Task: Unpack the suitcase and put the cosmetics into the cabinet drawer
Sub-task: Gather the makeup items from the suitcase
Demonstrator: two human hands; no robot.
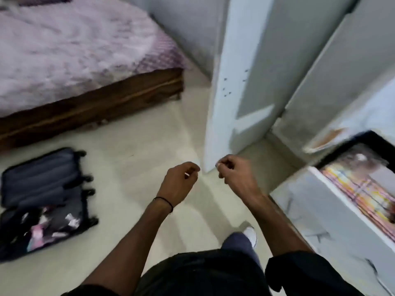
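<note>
left hand (181, 183) and right hand (233, 171) both curled; cannot tell if either holds anything

No text, label, brand, number or sign is legible in this view. Motion blur reduces the colourful printed contents of the open drawer (331, 210) and the patterned items in the suitcase (38, 167) to unreadable patches.

Just one head-worn wide-angle view from standing height, tilted steeply down at the floor (139, 135); bed (64, 50) upper left, suitcase (38, 174) lower left, drawer (333, 201) right edge.
</note>
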